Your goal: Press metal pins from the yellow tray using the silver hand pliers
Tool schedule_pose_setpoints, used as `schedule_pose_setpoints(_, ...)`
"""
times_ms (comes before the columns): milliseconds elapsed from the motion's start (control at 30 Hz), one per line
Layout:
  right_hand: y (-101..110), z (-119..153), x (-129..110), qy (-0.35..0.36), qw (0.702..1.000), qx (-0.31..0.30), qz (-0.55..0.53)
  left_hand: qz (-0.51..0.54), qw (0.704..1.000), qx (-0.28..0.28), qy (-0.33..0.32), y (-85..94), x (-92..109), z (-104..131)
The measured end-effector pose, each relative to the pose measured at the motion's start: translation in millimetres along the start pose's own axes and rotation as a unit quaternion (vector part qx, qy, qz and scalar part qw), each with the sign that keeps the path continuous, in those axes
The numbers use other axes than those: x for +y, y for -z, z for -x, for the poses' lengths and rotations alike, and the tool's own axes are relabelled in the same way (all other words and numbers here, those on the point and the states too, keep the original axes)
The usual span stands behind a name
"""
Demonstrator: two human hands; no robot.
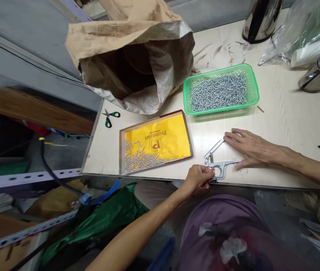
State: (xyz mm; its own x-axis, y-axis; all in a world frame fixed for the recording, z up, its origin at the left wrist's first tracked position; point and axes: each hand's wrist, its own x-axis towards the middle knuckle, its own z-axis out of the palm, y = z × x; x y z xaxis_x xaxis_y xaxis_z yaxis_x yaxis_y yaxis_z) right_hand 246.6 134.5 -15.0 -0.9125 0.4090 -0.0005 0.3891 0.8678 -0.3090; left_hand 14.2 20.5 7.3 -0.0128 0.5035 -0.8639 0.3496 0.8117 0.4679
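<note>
A grey metal hand-press plier (224,164) with a coil spring lies near the table's front edge, its two handles spread wide. My right hand (254,146) grips it, fingertips at the upper handle's end and thumb by the lower handle. At the tool's jaw end, my left hand (199,177) is closed in a pinch. Whatever sits between those fingertips is too small to make out. To the left lies a shallow cardboard tray (187,131) lined with yellow printed material, with small metal springs (143,160) gathered along its near side.
A green plastic basket (254,88) full of small metal springs stands behind the tool. Beside it is a large open brown sack (97,41). Green-handled scissors (108,118) lie at the left. A kettle (261,22), metal canister (317,75) and plastic bag (284,49) stand back right.
</note>
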Motion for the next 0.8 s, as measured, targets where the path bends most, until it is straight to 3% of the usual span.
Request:
schedule_pose_setpoints(633,7,9,-25,-0.057,0.998,0.009,0.021,-0.025,0.999,0.0,0.023,-1.8,1,9)
schedule_pose_setpoints(700,9,9,-29,-0.062,0.998,0.004,0.023,-0.088,0.996,0.018,-0.012,-0.9,-3,12)
schedule_pose_setpoints(767,10,10,-33,-0.069,0.997,-0.002,0.03,-0.181,0.971,0.101,-0.117,-2.1,-6,16)
schedule_pose_setpoints(800,10,10,-34,-0.073,0.997,-0.006,0.035,-0.229,0.942,0.154,-0.188,-3.8,-6,17)
